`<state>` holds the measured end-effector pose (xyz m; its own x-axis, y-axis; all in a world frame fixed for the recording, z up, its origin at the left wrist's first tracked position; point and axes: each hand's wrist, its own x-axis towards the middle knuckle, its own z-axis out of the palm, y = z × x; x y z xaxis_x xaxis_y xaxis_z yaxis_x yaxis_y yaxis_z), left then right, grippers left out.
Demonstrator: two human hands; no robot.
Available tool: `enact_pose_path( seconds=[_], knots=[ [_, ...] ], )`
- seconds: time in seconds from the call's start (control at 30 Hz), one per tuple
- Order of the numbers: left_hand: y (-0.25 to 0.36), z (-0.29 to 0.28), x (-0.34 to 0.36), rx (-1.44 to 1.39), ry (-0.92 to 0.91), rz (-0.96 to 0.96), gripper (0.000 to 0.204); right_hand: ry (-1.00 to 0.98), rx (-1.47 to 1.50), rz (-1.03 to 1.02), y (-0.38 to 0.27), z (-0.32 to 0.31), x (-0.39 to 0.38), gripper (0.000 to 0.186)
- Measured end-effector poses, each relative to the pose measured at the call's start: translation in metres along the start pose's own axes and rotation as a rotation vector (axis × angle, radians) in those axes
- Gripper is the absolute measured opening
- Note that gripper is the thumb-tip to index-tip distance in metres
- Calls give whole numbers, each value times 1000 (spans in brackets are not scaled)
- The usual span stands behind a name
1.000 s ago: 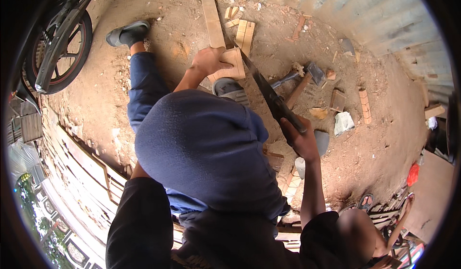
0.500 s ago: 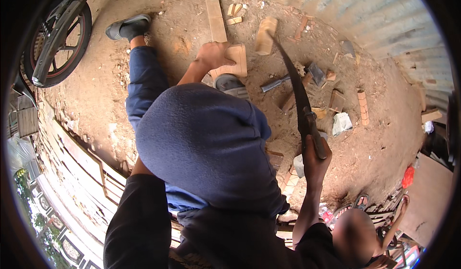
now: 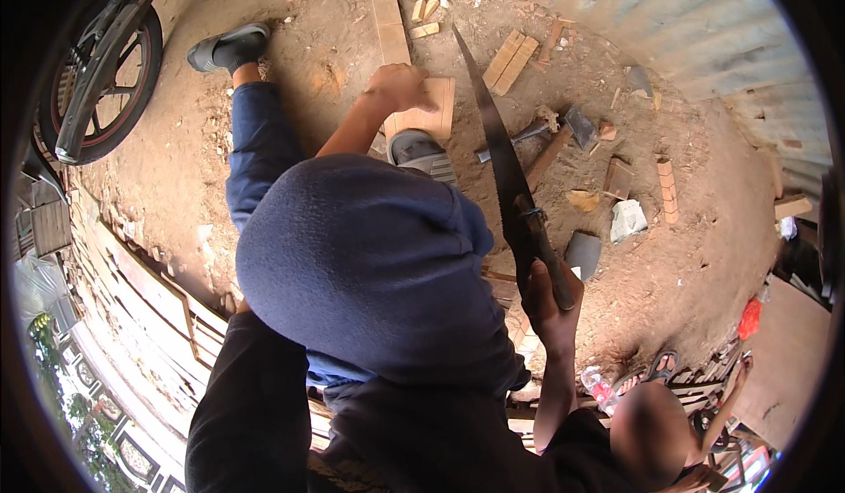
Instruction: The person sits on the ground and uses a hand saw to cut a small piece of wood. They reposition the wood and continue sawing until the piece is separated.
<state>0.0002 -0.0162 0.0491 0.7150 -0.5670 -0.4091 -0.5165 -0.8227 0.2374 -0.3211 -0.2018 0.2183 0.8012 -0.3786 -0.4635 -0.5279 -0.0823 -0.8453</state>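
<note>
My right hand [image 3: 551, 306] is closed around the dark handle of a hand saw [image 3: 495, 141]. The long tapering blade points up and away, its toothed edge to the left, and its tip is beyond the board. My left hand [image 3: 396, 90] presses on a light brown wooden board [image 3: 437, 106], its fingers curled over and partly hidden. My shoe [image 3: 421, 151] rests against that board's near end. A longer plank [image 3: 387, 19] lies on the ground just past my left hand. Right of the saw tip lie grooved wood pieces [image 3: 510, 62], side by side.
A hammer-like tool [image 3: 563, 141], a chisel-like tool [image 3: 521, 138] and scraps lie on the dirt to the right. Corrugated metal sheeting [image 3: 687, 35] borders the far right. A motorbike wheel [image 3: 110, 88] stands at far left. Another person [image 3: 651, 431] is at lower right.
The saw and my right hand have swung left, bringing the blade closer to the board. The grooved wood pieces near the saw tip have shifted right and turned. My left hand stays on the board.
</note>
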Motion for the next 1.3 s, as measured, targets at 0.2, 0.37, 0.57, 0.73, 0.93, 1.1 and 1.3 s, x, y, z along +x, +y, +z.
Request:
enact_pose_path(
  seconds=[0.2,0.37,0.57,0.73,0.93,1.1,1.3],
  knots=[
    [-3,-4,3,-48,-109,-68,68,-109,13,81,3,7,4,26],
    [-26,4,1,-157,-64,-120,67,-134,10,68,7,8,6,24],
    [-29,10,12,-119,-109,-105,70,-168,-52,57,4,7,10,23],
    [-31,21,19,-157,-59,-81,75,-171,-85,57,3,5,8,24],
    [-23,18,17,-131,-65,-76,74,-179,-100,64,8,2,2,26],
    [-25,16,24,-84,-167,-113,73,-195,-122,63,6,0,0,27],
    [-17,22,25,-114,-58,-35,71,-167,-134,85,8,-6,-8,26]
  ],
)
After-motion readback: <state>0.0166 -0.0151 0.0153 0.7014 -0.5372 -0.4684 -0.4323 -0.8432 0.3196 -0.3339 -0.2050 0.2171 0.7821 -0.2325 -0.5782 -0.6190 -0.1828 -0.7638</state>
